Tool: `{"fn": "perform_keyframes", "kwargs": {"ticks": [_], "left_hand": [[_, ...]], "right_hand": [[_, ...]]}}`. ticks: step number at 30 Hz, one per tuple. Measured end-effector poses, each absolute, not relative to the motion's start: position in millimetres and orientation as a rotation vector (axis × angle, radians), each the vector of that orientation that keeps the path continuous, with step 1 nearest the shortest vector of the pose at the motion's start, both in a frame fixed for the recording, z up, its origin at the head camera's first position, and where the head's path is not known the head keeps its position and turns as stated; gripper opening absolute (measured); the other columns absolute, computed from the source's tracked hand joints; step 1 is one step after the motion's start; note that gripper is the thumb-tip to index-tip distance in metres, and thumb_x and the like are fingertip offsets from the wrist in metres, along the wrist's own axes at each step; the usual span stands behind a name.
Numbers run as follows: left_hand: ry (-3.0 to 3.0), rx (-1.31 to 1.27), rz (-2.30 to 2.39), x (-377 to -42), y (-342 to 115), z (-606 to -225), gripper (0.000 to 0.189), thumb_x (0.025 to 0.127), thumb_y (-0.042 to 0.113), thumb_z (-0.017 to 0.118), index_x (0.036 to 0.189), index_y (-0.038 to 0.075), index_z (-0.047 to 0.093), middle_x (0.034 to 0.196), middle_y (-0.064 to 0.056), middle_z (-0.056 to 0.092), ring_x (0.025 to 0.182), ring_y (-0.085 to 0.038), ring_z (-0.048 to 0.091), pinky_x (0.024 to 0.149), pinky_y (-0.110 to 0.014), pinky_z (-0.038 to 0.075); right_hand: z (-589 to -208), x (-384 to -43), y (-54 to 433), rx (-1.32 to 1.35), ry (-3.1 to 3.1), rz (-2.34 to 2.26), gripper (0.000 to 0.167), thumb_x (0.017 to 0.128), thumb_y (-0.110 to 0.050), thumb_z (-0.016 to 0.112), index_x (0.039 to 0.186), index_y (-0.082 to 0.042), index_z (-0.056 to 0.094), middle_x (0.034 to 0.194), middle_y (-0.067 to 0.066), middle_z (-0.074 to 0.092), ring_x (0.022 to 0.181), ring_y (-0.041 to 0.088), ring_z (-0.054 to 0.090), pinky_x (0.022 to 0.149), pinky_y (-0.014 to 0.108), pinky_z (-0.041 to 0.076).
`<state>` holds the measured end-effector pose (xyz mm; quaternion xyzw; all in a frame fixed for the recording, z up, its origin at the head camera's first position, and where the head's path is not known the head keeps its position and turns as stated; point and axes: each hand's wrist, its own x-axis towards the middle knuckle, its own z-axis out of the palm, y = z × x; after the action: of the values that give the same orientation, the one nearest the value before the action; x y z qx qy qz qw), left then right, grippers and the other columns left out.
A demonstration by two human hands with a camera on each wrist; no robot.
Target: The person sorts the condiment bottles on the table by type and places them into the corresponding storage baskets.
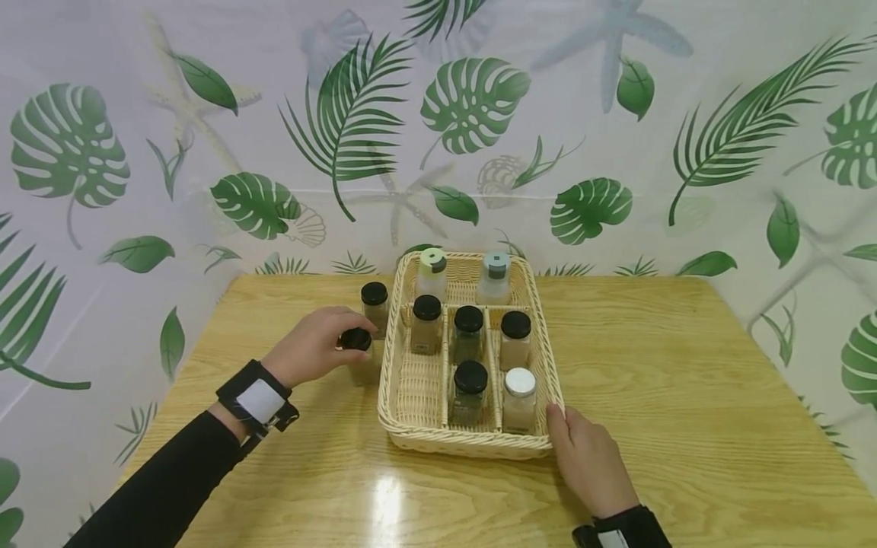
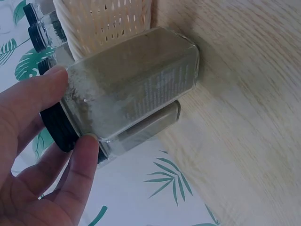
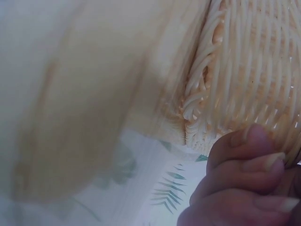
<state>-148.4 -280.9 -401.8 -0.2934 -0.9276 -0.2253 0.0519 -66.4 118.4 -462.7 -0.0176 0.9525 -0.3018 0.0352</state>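
My left hand (image 1: 311, 346) pinches a square glass spice jar (image 2: 136, 87) by its black lid, with thumb and fingers around the top. Greyish-brown powder fills that jar, and a label shows faintly on its side. Just behind it stands a second black-lidded jar (image 1: 374, 308), left of the wicker basket (image 1: 473, 441). At the basket's front right corner my right hand (image 1: 591, 457) grips the rim, thumb on top; its curled fingers (image 3: 244, 165) lie against the woven outside. Inside the divided basket are several black-lidded jars, one white-lidded jar (image 1: 519, 399) and two bottles with pale caps.
The front left compartment holds one black-lidded jar (image 1: 426, 323) at its back, with bare weave in front. The pale-capped bottles (image 1: 432, 274) stand in the rear compartment. Wooden tabletop (image 1: 651, 365) surrounds the basket, and a leaf-patterned cloth (image 1: 438, 152) hangs behind.
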Motion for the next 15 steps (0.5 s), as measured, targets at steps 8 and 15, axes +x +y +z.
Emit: {"fn": "perform_keyframes", "kwargs": {"ticks": [8, 15], "left_hand": [[-2.753, -0.878, -0.733, -147.5, -282.7, -394.7, 0.034, 0.084, 0.018, 0.082, 0.115, 0.009, 0.071, 0.109, -0.008, 0.070, 0.097, -0.023, 0.065, 0.080, -0.039, 0.053], [-2.750, -0.825, -0.745, -145.2, -283.6, -384.8, 0.035, 0.085, 0.016, 0.082, 0.117, 0.010, 0.071, 0.112, -0.006, 0.071, 0.094, -0.021, 0.064, 0.073, -0.035, 0.051]], "right_hand": [[-461.5, -67.3, 118.3, -0.055, 2.937, -0.924, 0.055, 0.109, -0.047, 0.024, 0.074, -0.010, 0.043, 0.061, 0.001, 0.032, 0.054, 0.017, 0.038, 0.053, 0.029, 0.030], [-461.7, -66.9, 118.3, -0.045, 2.923, -0.922, 0.055, 0.109, -0.048, 0.023, 0.075, -0.010, 0.043, 0.062, 0.001, 0.032, 0.055, 0.017, 0.039, 0.054, 0.030, 0.031]]}}
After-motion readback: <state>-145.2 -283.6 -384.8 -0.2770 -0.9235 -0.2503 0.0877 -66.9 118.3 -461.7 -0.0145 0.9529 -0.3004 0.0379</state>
